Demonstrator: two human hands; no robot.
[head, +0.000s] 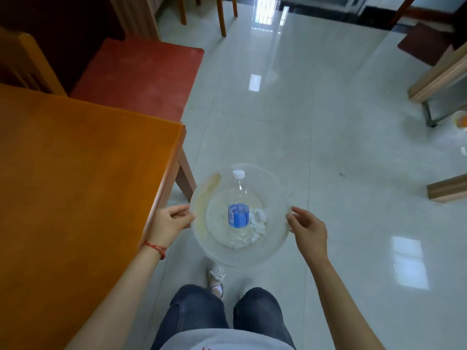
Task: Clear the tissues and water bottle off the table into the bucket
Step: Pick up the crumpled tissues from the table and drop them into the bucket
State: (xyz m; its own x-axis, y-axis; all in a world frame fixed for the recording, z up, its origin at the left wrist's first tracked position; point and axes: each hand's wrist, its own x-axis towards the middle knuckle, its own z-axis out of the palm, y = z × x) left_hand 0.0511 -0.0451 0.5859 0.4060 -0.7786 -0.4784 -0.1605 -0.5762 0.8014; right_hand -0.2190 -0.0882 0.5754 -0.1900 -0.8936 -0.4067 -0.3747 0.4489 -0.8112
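Observation:
A clear plastic bucket (274, 248) hangs above the floor, just off the table's right edge. Inside it lies a clear water bottle (238, 213) with a blue label and a white cap, cap pointing away from me. Crumpled white tissues (257, 224) rest beside and under the bottle on the bucket's bottom. My left hand (170, 222) grips the bucket's left rim, a red string on its wrist. My right hand (307, 228) pinches the right rim with thumb and fingers.
The orange wooden table (75, 185) fills the left, its corner and leg close to the bucket. A red-seated chair (141, 77) stands behind it. Glossy tiled floor stretches ahead. More wooden furniture (444, 72) stands at the far right. My legs and shoes are below the bucket.

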